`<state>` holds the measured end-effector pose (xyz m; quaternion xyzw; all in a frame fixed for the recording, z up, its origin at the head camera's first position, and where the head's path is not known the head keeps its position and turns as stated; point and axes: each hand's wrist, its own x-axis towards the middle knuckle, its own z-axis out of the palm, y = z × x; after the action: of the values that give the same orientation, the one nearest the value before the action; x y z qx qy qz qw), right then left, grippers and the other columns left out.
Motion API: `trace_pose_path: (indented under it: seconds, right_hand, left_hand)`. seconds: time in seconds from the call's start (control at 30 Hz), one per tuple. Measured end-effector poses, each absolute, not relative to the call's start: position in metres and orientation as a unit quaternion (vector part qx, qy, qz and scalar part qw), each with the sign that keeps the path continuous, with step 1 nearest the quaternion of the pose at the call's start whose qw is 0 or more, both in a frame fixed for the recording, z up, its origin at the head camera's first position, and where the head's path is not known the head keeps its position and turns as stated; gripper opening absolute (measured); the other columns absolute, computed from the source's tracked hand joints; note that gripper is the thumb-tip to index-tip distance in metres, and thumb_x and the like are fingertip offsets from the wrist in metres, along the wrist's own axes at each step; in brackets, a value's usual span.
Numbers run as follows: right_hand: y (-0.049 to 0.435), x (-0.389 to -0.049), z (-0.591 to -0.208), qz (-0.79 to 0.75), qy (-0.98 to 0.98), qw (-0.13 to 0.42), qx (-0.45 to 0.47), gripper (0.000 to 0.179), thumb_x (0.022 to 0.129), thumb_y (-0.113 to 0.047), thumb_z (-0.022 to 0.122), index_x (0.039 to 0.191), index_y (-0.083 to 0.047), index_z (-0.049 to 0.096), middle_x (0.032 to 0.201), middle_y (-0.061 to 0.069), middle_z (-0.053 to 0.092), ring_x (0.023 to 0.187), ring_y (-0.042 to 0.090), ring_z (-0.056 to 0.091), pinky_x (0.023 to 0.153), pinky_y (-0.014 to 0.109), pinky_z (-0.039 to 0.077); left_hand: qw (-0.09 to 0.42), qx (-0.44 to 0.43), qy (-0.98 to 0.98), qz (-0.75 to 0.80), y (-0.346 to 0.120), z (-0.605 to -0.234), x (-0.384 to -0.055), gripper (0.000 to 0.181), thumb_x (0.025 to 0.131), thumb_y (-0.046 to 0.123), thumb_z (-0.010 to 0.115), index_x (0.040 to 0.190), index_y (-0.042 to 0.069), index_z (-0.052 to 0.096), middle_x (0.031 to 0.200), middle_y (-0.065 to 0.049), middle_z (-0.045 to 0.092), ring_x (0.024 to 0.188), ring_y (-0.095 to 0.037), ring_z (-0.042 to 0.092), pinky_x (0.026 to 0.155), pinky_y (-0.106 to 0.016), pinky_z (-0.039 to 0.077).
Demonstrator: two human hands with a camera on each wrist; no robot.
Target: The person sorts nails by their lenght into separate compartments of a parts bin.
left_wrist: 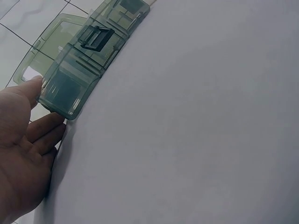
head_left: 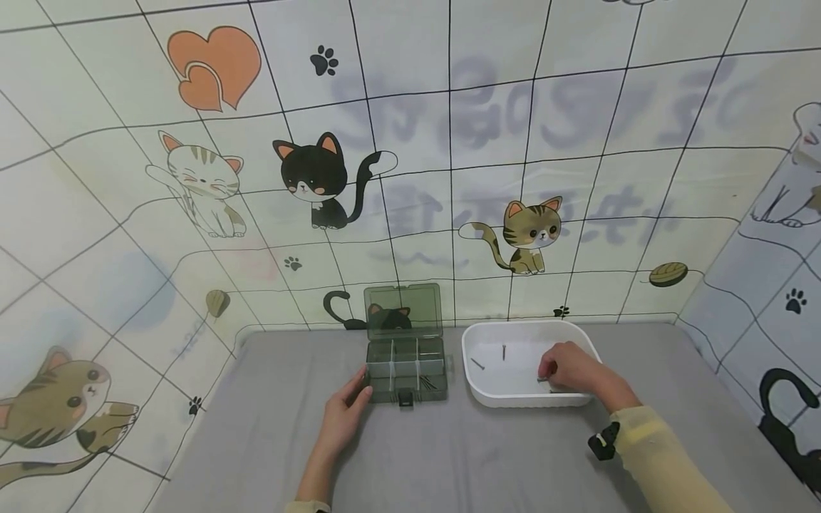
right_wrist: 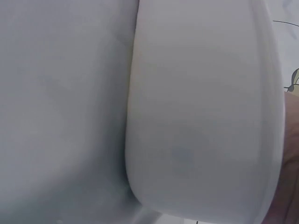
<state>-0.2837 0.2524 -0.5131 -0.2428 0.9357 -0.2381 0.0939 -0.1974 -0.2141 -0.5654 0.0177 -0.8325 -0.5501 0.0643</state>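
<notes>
A green see-through compartment box (head_left: 405, 367) stands with its lid (head_left: 404, 310) raised at the back. My left hand (head_left: 344, 413) rests against the box's left end, fingers fairly straight along the side and thumb at the front corner; the left wrist view shows this hand (left_wrist: 28, 135) at the box's end wall. Several thin screws (head_left: 427, 383) lie in the front right compartment. Inside the white tray (head_left: 507, 400), my right hand (head_left: 571, 367) reaches down with curled fingers, pinching a small screw (head_left: 541, 379) at its fingertips. In the right wrist view, the tray wall (right_wrist: 201, 107) hides the fingers.
Two loose screws, an upright-looking one (head_left: 504, 353) and a slanted one (head_left: 477, 363), lie in the left part of the tray. A grey cloth (head_left: 269, 427) covers the table. Behind it hangs a cat-print wall sheet (head_left: 417, 178); the raised lid stands close before it.
</notes>
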Motion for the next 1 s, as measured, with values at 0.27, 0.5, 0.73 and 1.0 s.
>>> trace_pose_path:
  seconds: [0.27,0.5,0.73,1.0]
  right_hand:
    - [0.246,-0.286,-0.522,-0.239,0.937,0.073,-0.245,0.017,0.077,0.007,0.075,0.08,-0.009,0.078,0.081,0.003,0.074,0.076,0.01,0.06,0.069,0.032,0.052]
    - [0.24,-0.286,-0.524,-0.253,0.939,0.076,-0.221,0.016,0.08,0.006,0.07,0.084,-0.007,0.078,0.085,0.003,0.073,0.08,0.016,0.06,0.073,0.037,0.052]
    - [0.233,-0.283,-0.52,-0.281,0.931,0.08,-0.218,0.012,0.086,0.003,0.071,0.086,-0.006,0.078,0.082,0.004,0.071,0.078,0.014,0.057,0.072,0.035,0.051]
    - [0.222,-0.283,-0.514,-0.293,0.929,0.084,-0.208,0.013,0.083,0.004,0.073,0.088,-0.007,0.078,0.082,0.0,0.07,0.078,0.015,0.056,0.071,0.034,0.05]
  left_hand:
    - [0.072,0.019,-0.835,-0.545,-0.215,-0.567,-0.197,0.047,0.104,0.025,0.065,0.149,0.014,0.056,0.148,-0.015,0.056,0.141,-0.035,0.047,0.115,-0.053,0.036]
    - [0.07,0.015,-0.832,-0.55,-0.214,-0.566,-0.197,0.047,0.104,0.024,0.064,0.149,0.012,0.056,0.148,-0.016,0.055,0.141,-0.036,0.046,0.115,-0.054,0.036]
    - [0.065,0.018,-0.832,-0.551,-0.214,-0.567,-0.197,0.048,0.104,0.025,0.064,0.15,0.014,0.055,0.147,-0.015,0.056,0.14,-0.035,0.047,0.115,-0.054,0.037]
    - [0.069,0.014,-0.833,-0.548,-0.214,-0.566,-0.196,0.047,0.104,0.024,0.064,0.149,0.015,0.056,0.148,-0.011,0.056,0.141,-0.032,0.046,0.116,-0.052,0.036]
